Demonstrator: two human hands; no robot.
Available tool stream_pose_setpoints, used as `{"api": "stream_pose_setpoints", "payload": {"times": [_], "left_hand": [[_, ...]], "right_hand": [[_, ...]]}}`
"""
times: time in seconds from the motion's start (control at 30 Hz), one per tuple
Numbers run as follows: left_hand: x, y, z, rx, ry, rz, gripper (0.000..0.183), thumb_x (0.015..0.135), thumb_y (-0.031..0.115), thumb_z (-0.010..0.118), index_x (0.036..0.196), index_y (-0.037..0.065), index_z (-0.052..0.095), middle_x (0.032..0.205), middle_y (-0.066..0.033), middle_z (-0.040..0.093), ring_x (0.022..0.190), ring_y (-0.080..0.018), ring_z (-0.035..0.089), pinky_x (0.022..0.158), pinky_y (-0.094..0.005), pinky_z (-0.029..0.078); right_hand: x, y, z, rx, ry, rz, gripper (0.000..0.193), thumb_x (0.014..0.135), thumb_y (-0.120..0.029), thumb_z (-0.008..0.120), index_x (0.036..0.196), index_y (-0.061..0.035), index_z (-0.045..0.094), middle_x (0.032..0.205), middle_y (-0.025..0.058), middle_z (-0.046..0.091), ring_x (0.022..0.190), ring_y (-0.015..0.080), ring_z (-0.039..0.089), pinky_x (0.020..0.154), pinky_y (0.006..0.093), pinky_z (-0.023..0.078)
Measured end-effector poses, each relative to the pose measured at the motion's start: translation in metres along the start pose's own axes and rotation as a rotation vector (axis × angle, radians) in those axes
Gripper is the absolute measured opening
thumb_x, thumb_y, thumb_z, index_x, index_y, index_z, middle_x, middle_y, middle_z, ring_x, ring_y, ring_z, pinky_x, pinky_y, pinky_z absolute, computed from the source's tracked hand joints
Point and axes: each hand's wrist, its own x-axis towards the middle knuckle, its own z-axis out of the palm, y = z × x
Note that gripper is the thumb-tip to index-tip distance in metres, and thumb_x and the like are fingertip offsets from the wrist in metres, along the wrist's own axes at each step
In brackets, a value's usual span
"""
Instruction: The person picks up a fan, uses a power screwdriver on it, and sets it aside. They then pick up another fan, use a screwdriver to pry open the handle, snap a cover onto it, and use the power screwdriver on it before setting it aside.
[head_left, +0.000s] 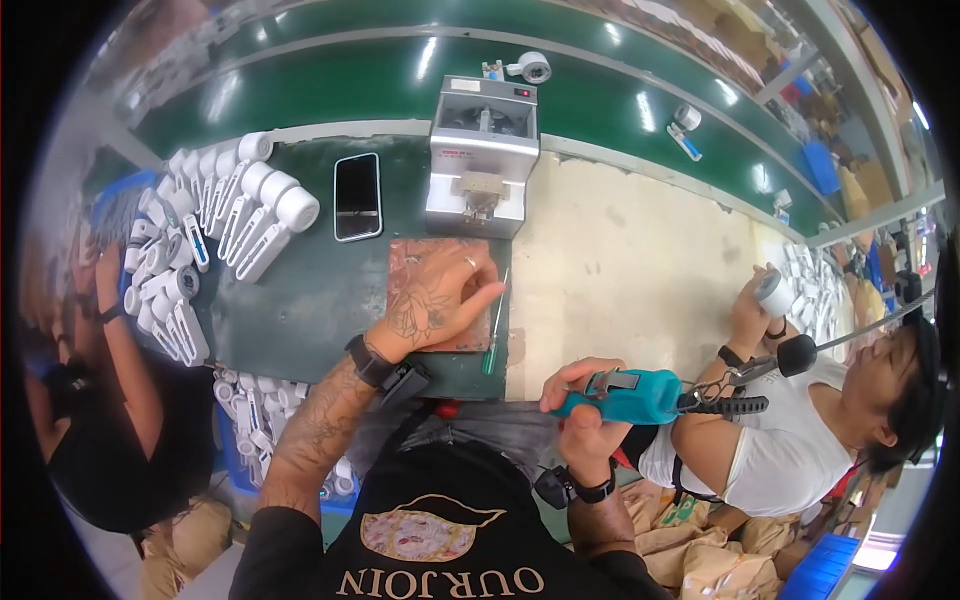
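My left hand [440,295] lies over a reddish-brown mat [450,338], its fingers curled inward. Whatever they hold, if anything, is hidden. Just right of those fingers lies a thin screwdriver with a green handle [490,358], pointing away from me. My right hand [588,425] is closed around a teal electric screwdriver [640,397] with a metal lever, held on its side near the table's front edge. A cord and a metal hook run from its rear toward the right. Beyond the mat stands a grey screw feeder [483,160] with a lit red switch.
White round-headed parts with slotted handles [265,215] are heaped at the left; more fill a blue bin [243,440] below. A phone [358,196] lies left of the feeder. Co-workers sit on both sides; the right one's hand [750,312] holds a white part. Behind runs a green conveyor [380,75].
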Motion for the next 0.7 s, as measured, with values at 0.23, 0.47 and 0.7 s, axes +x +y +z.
{"api": "stream_pose_setpoints", "payload": {"times": [0.23, 0.47, 0.7], "left_hand": [[-0.003, -0.003, 0.007, 0.026, 0.085, 0.1, 0.017, 0.091, 0.02, 0.072, 0.093, 0.005, 0.065, 0.083, -0.0099, 0.063, 0.082, -0.0264, 0.061, 0.074, -0.0366, 0.05], [-0.005, -0.005, 0.007, 0.065, 0.118, 0.152, 0.017, 0.091, 0.02, 0.072, 0.093, 0.004, 0.065, 0.084, -0.0114, 0.064, 0.084, -0.0302, 0.061, 0.078, -0.0401, 0.049], [-0.005, -0.003, 0.006, 0.033, 0.105, 0.128, 0.016, 0.091, 0.019, 0.072, 0.092, 0.005, 0.065, 0.085, -0.0114, 0.063, 0.081, -0.0283, 0.062, 0.073, -0.0383, 0.05]], "right_hand": [[0.008, 0.005, -0.001, 0.015, -0.019, 0.012, 0.073, 0.081, -0.06, 0.079, 0.108, 0.0038, 0.053, 0.073, 0.0087, 0.058, 0.064, 0.0198, 0.059, 0.057, 0.0311, 0.048], [0.013, 0.004, 0.01, 0.059, -0.087, 0.084, 0.065, 0.083, -0.051, 0.081, 0.109, 0.0044, 0.057, 0.076, 0.0087, 0.06, 0.069, 0.0199, 0.061, 0.063, 0.0319, 0.051], [0.012, 0.002, 0.007, 0.058, -0.085, 0.083, 0.062, 0.085, -0.047, 0.08, 0.11, 0.0047, 0.058, 0.078, 0.009, 0.061, 0.071, 0.0197, 0.061, 0.065, 0.0317, 0.051]]}}
